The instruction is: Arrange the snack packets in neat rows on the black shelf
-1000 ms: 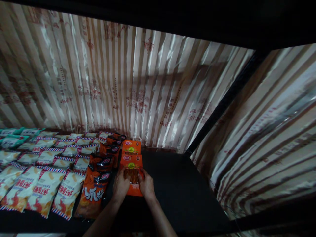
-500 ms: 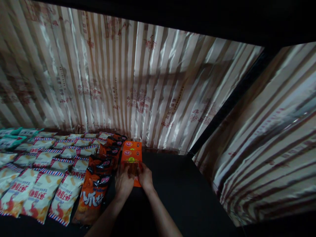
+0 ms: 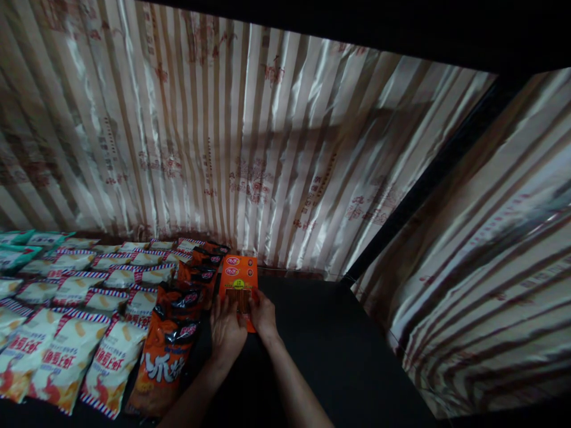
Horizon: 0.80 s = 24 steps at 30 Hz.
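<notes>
An orange snack packet (image 3: 238, 279) lies on the dark shelf (image 3: 321, 351), pushed back until it nearly covers a second orange packet behind it. My left hand (image 3: 226, 329) lies flat on the packet's near left part, fingers stretched forward. My right hand (image 3: 263, 315) rests on its right edge with the fingers pressed against it. Just to the left runs a row of orange-and-black snack bags (image 3: 166, 356).
Rows of white snack bags with red and blue striped edges (image 3: 71, 351) fill the shelf's left side, with green bags (image 3: 18, 249) at the far left. Striped shiny fabric (image 3: 250, 148) lines the back and right walls. Bare dark shelf lies to the right of my hands.
Both hands slid the front orange packet away from me, so it now overlaps the packet behind it almost fully. The camera tilted slightly.
</notes>
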Each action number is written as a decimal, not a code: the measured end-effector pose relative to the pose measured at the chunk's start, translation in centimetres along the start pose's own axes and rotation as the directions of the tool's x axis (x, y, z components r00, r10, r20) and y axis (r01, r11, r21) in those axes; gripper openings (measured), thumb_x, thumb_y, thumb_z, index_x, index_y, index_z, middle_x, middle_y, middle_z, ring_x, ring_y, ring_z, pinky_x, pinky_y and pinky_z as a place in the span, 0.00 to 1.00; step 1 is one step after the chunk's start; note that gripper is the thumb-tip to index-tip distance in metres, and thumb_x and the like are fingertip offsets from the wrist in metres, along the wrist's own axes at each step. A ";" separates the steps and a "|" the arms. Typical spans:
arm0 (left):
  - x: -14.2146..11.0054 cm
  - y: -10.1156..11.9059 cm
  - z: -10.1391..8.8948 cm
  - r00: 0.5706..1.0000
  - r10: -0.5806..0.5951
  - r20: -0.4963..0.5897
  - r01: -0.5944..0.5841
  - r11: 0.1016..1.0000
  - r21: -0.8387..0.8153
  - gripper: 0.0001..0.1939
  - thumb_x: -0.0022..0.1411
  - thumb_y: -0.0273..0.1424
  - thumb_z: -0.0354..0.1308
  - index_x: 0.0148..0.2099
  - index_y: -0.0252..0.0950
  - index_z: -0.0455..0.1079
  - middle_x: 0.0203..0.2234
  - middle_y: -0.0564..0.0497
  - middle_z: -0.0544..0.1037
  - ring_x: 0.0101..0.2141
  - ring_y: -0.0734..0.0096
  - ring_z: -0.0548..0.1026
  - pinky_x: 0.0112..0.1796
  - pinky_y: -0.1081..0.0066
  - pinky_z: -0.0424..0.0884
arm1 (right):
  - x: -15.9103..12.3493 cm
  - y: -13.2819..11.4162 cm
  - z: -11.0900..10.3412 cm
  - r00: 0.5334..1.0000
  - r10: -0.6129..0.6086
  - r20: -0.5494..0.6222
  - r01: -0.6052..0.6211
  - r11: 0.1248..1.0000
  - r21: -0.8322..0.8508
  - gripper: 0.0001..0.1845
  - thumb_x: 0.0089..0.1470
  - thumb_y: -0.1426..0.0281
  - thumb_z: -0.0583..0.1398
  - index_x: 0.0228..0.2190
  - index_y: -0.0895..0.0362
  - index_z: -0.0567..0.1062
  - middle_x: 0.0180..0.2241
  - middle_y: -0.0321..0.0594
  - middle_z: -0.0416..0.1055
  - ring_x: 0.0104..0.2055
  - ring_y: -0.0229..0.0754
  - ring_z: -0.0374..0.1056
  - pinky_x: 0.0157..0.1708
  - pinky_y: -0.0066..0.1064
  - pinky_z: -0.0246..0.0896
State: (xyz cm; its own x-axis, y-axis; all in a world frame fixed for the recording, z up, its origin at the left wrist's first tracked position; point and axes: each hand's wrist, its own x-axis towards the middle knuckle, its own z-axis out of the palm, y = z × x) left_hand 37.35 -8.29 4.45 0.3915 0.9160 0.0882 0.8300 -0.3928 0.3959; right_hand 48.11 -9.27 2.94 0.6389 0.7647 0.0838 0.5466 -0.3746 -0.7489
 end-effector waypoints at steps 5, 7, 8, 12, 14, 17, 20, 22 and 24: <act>0.1 -0.1 0.5 0.994 0.034 -0.101 -0.032 0.999 0.019 0.19 0.57 0.26 0.50 0.50 0.30 0.70 0.54 0.42 0.68 0.59 0.53 0.57 0.58 0.59 0.54 | 0.4 -0.1 0.0 1.000 -0.001 0.025 0.001 1.000 -0.029 0.20 0.53 0.75 0.53 0.47 0.59 0.72 0.43 0.44 0.75 0.45 0.42 0.71 0.43 0.27 0.63; 0.2 -0.2 0.8 0.991 0.049 -0.123 -0.047 0.999 0.017 0.19 0.57 0.26 0.50 0.50 0.29 0.71 0.53 0.41 0.69 0.59 0.53 0.57 0.58 0.58 0.54 | 0.5 -0.1 0.0 1.000 -0.001 0.031 0.003 0.999 -0.041 0.19 0.53 0.75 0.52 0.47 0.59 0.72 0.43 0.44 0.75 0.45 0.42 0.71 0.43 0.26 0.63; 0.2 -0.3 1.0 0.989 0.057 -0.134 -0.056 0.998 0.015 0.19 0.56 0.26 0.50 0.49 0.29 0.71 0.53 0.40 0.69 0.59 0.53 0.57 0.58 0.58 0.54 | 0.4 0.0 0.0 0.999 -0.001 0.033 0.002 0.999 -0.048 0.19 0.53 0.75 0.52 0.47 0.59 0.72 0.43 0.44 0.75 0.45 0.42 0.71 0.43 0.26 0.63; 0.1 -0.8 2.2 0.977 0.090 -0.191 -0.089 0.996 0.012 0.19 0.55 0.26 0.51 0.49 0.29 0.72 0.53 0.39 0.69 0.58 0.52 0.59 0.57 0.57 0.56 | 0.3 0.1 0.1 0.999 -0.004 0.049 0.008 0.997 -0.078 0.20 0.53 0.75 0.52 0.47 0.60 0.71 0.43 0.46 0.74 0.45 0.42 0.71 0.42 0.26 0.62; -0.1 -1.1 2.9 0.965 0.111 -0.238 -0.111 0.994 0.012 0.19 0.56 0.25 0.50 0.48 0.29 0.72 0.52 0.40 0.70 0.58 0.52 0.59 0.56 0.56 0.57 | 0.1 -0.1 0.0 0.998 -0.004 0.056 0.011 0.992 -0.126 0.20 0.54 0.75 0.52 0.48 0.60 0.71 0.43 0.47 0.74 0.46 0.43 0.70 0.42 0.27 0.62; -0.4 -1.6 4.0 0.936 0.146 -0.320 -0.148 0.989 0.017 0.18 0.58 0.26 0.49 0.48 0.29 0.71 0.51 0.40 0.71 0.58 0.52 0.59 0.55 0.55 0.59 | -0.3 -0.8 -0.2 0.998 0.030 0.062 -0.014 0.971 -0.240 0.20 0.56 0.72 0.50 0.50 0.58 0.69 0.44 0.49 0.73 0.44 0.44 0.71 0.41 0.29 0.62; -0.5 -2.0 4.8 0.902 0.185 -0.390 -0.186 0.982 0.035 0.18 0.59 0.26 0.47 0.48 0.29 0.72 0.51 0.39 0.71 0.57 0.51 0.59 0.54 0.54 0.60 | -0.8 -1.7 -0.7 0.992 0.090 0.084 -0.057 0.940 -0.337 0.21 0.56 0.68 0.50 0.50 0.54 0.68 0.43 0.49 0.71 0.40 0.47 0.72 0.36 0.33 0.64; -0.5 -2.2 5.3 0.882 0.210 -0.422 -0.209 0.977 0.051 0.18 0.60 0.26 0.46 0.48 0.29 0.71 0.51 0.39 0.70 0.57 0.50 0.59 0.54 0.53 0.60 | -1.2 -2.2 -0.9 0.994 0.094 0.064 -0.062 0.921 -0.385 0.20 0.56 0.66 0.51 0.49 0.53 0.70 0.44 0.49 0.70 0.42 0.50 0.70 0.36 0.37 0.64; -0.5 -2.5 5.8 0.864 0.226 -0.450 -0.223 0.973 0.059 0.18 0.60 0.25 0.46 0.49 0.29 0.71 0.51 0.39 0.70 0.57 0.50 0.59 0.53 0.53 0.61 | -1.5 -2.6 -1.0 0.999 0.034 -0.005 -0.033 0.914 -0.404 0.20 0.55 0.65 0.51 0.47 0.55 0.72 0.47 0.51 0.68 0.48 0.53 0.66 0.42 0.41 0.63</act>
State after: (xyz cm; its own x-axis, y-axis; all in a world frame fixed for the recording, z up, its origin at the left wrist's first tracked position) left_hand 37.37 -8.21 -1.91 0.3465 0.7394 0.5772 0.7435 -0.5917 0.3116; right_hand 46.32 -9.98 5.40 0.6596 0.7491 0.0612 0.6973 -0.5795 -0.4219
